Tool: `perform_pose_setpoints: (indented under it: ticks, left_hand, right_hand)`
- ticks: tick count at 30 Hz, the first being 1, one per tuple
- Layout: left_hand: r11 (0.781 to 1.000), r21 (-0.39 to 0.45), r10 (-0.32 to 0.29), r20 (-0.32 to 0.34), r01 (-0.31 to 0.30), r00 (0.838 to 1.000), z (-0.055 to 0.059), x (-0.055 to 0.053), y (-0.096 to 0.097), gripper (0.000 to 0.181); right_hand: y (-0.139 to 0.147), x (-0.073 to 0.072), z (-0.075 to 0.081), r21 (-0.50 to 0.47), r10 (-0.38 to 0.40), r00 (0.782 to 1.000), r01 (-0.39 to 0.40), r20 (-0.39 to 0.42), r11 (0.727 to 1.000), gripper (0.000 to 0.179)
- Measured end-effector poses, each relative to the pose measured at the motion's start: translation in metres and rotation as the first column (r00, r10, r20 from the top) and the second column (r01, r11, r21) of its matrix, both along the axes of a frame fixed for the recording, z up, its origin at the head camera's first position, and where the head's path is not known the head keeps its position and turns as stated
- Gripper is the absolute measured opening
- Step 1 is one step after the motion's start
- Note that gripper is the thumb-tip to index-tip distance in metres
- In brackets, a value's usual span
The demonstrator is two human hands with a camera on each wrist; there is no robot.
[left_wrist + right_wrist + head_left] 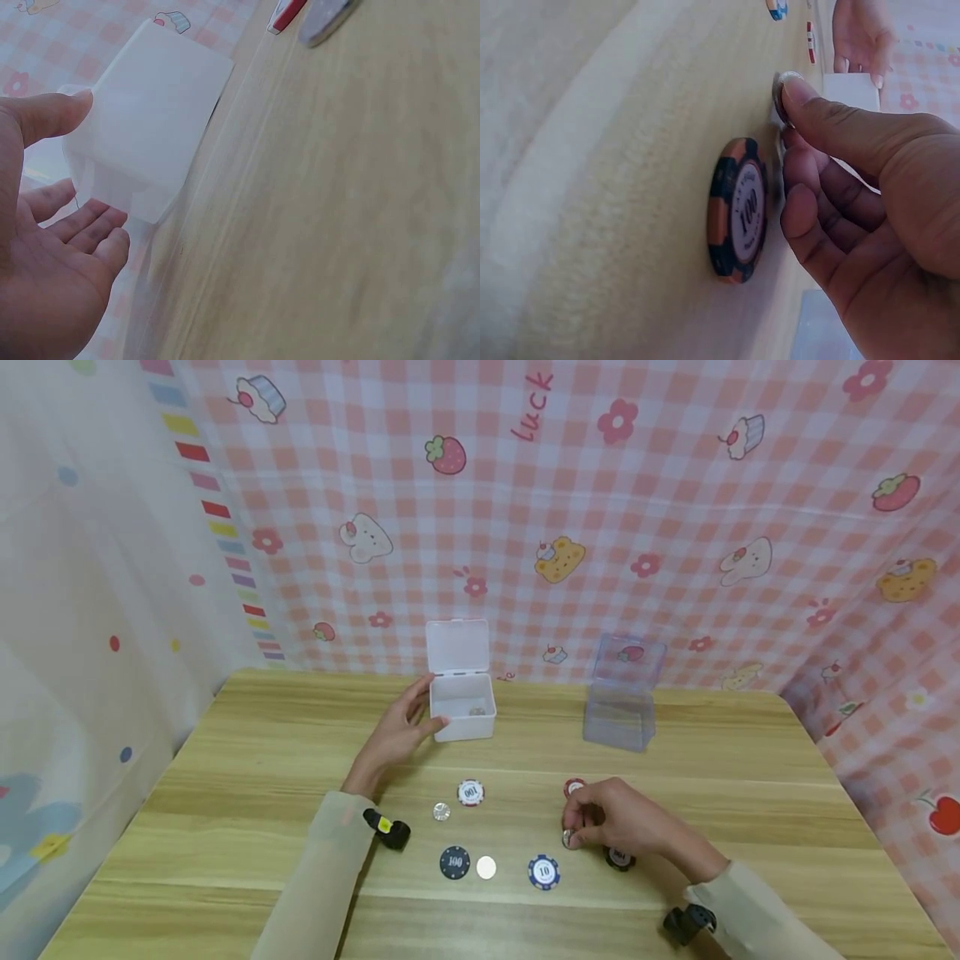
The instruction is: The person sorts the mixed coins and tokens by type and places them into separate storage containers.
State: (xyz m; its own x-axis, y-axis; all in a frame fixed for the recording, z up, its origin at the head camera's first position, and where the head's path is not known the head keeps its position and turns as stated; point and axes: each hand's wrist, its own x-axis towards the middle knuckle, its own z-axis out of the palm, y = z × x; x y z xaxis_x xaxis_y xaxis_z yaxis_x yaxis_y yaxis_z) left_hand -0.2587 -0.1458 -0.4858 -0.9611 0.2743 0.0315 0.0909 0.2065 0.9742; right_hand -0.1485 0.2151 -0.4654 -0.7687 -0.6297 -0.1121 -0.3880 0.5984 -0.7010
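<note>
Toward the right of the wood-grain table (262, 760), near an orange-and-dark chip (737, 214), the right hand (626, 818) pinches a shiny coin (778, 101), thumb against fingers; it seems light, stiff and slick, best held by its rim. The left hand (396, 728) grips the white box (467, 727). Pink checked cloth (495, 543) hangs behind.

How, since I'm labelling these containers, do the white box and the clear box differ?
The white box is opaque, while the clear box is see-through. The left hand touches the white box, whereas no hand touches the clear box. Both stand on the table with their lids open.
</note>
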Motion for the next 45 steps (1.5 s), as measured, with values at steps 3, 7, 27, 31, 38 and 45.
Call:
perform_pose_setpoints:
  ticks: [3, 7, 27, 31, 38, 45]
  left_hand:
    - [1.0, 0.006, 0.002, -0.001, -0.002, 1.0, -0.001, 0.0, 0.0, 0.08]
    - [1.0, 0.012, 0.003, -0.007, -0.003, 1.0, 0.0, 0.001, 0.001, 0.08]
    - [1.0, 0.01, -0.007, -0.003, 0.007, 1.0, -0.001, 0.001, 0.0, 0.08]
    - [1.0, 0.014, -0.01, -0.008, 0.01, 1.0, -0.001, 0.0, 0.0, 0.08]
    - [1.0, 0.017, -0.008, -0.008, 0.008, 1.0, 0.0, 0.001, 0.0, 0.079]
    - [1.0, 0.01, -0.005, -0.004, 0.005, 1.0, 0.0, 0.0, 0.0, 0.079]
  right_hand:
    - [0.002, -0.001, 0.002, 0.012, 0.001, 1.0, -0.001, 0.009, 1.0, 0.009]
    - [0.004, -0.002, 0.005, 0.021, 0.018, 1.0, -0.018, -0.002, 1.0, 0.007]
    - [-0.002, -0.012, 0.001, -0.085, -0.232, 0.971, 0.236, 0.055, 0.968, 0.005]
    - [-0.008, -0.014, 0.002, -0.113, -0.293, 0.951, 0.303, 0.096, 0.946, 0.005]
    - [-0.02, -0.02, 0.005, -0.18, -0.371, 0.915, 0.396, 0.157, 0.9, 0.005]
    - [-0.031, -0.026, 0.007, -0.198, -0.471, 0.861, 0.504, 0.194, 0.841, 0.012]
